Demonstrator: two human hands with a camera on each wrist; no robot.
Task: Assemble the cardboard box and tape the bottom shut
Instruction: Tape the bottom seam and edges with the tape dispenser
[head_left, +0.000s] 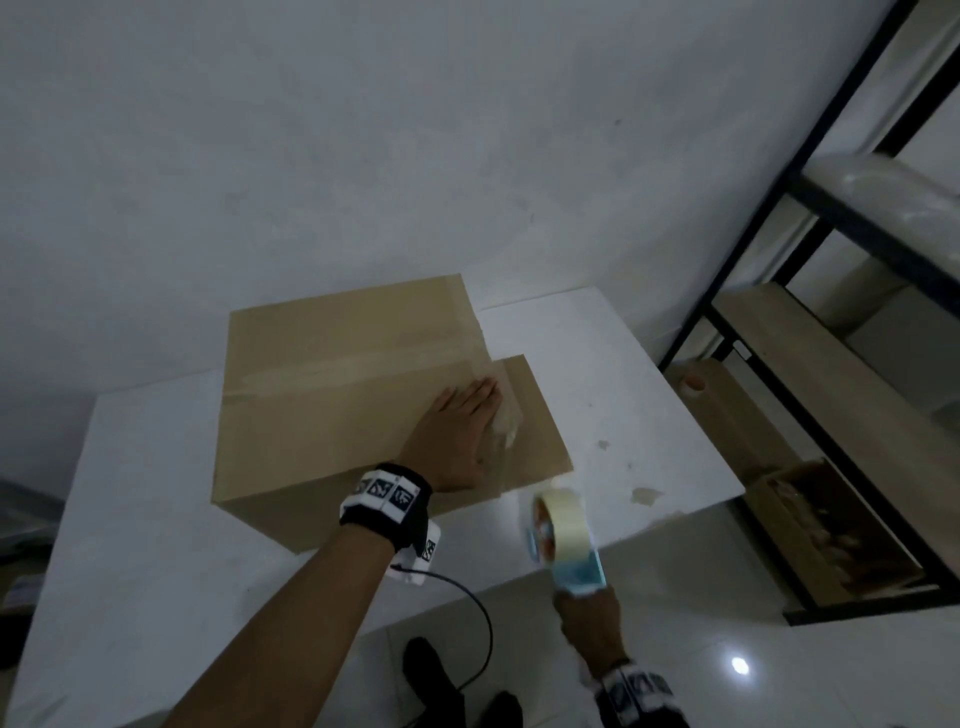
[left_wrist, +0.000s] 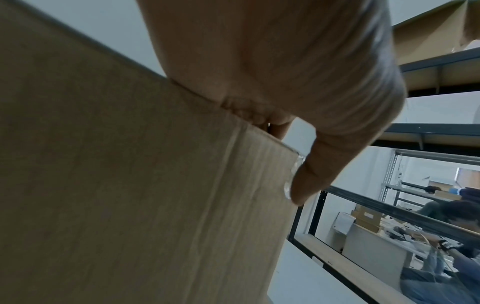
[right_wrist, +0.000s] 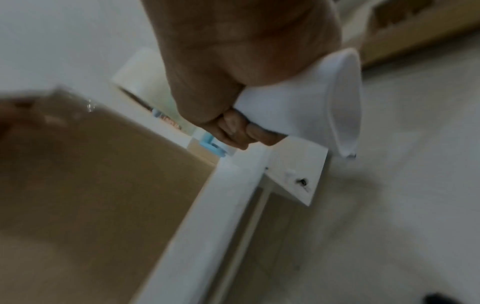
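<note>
Now the cardboard box (head_left: 332, 410) sits on the white bench (head_left: 135, 519), back toward the far edge, taped seam up. The left hand (head_left: 457, 436) lies flat on top, fingers (head_left: 483, 395) straight, pressing the clear tape (head_left: 506, 421) down near the box's right end, where a flap juts past the side. The right hand (head_left: 592, 618) hovers off the bench's front right corner, fingers (right_wrist: 233, 131) curled tight round the white handle of the tape dispenser (head_left: 558, 535). Its roll and blue frame are smeared by blur; any print on the roll's core can't be read. Bare bench shows left and right of the box. A metal shelf rack (head_left: 779, 291) stands beside the bench's right edge.
</note>
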